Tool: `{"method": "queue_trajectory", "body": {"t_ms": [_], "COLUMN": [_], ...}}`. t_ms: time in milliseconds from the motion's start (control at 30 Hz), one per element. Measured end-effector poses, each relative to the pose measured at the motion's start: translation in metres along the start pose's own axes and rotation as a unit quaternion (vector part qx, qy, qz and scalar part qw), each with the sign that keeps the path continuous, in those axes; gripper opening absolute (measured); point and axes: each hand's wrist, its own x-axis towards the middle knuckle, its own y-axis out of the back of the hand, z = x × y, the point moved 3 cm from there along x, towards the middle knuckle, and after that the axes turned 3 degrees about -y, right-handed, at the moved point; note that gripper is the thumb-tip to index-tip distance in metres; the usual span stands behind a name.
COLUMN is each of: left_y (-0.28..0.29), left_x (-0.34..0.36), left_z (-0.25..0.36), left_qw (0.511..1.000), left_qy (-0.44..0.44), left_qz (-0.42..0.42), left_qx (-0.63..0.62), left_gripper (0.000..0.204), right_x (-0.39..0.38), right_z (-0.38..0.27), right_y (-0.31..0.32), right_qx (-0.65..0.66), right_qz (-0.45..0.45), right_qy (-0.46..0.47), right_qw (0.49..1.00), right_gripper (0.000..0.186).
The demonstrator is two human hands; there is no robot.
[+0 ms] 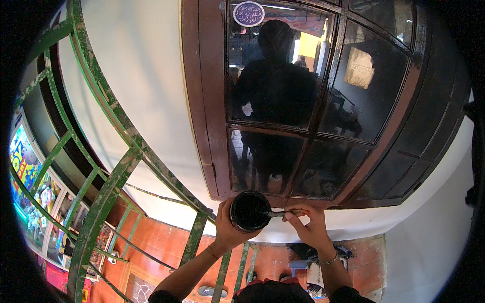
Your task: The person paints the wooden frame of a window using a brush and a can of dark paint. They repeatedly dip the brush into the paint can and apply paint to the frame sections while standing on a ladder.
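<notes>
My left hand (228, 232) is closed around a small round can (251, 211) of black paint, held just below the lower edge of a dark wooden window frame (210, 151). My right hand (308, 224) grips the handle of a paintbrush (278, 214) between thumb and fingers, with the brush end at the can's right rim; its bristles are hard to make out. The window's glass panes (268, 76) reflect a dark figure. A round sticker (248, 13) is on the upper left pane, and a torn brown paper patch (358, 68) is on a right pane.
Paint-spattered green metal scaffold (112, 196) rises along my left and below me, beside a white wall (131, 65). Far below are an orange tiled floor (151, 237), a sandal (212, 291), a bluish stool (299, 264) and dark bundled items. A colourful display cabinet (30, 192) stands at far left.
</notes>
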Motion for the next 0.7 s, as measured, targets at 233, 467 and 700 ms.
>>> {"method": "queue_trajectory", "body": {"t_ms": [233,467,700], "left_y": [0.003,0.004,0.004], "left_x": [-0.001,0.001,0.001], "left_z": [-0.006,-0.005,-0.001], "left_qw": [0.999,1.000,1.000], "left_qy": [0.013,0.010,-0.001], "left_qz": [-0.012,0.008,-0.002], "left_qx": [0.033,-0.004,0.020], "left_gripper": [0.111,0.107,0.109], "right_x": [-0.002,-0.003,-0.001], "right_z": [-0.007,-0.013,-0.021], "right_y": [0.002,0.002,0.005], "right_qx": [-0.046,-0.046,-0.074], "right_qz": [0.015,0.001,-0.002], "right_qy": [0.004,-0.012,0.030], "right_qw": [0.999,0.999,0.997], "right_gripper": [0.016,0.018,0.018]}}
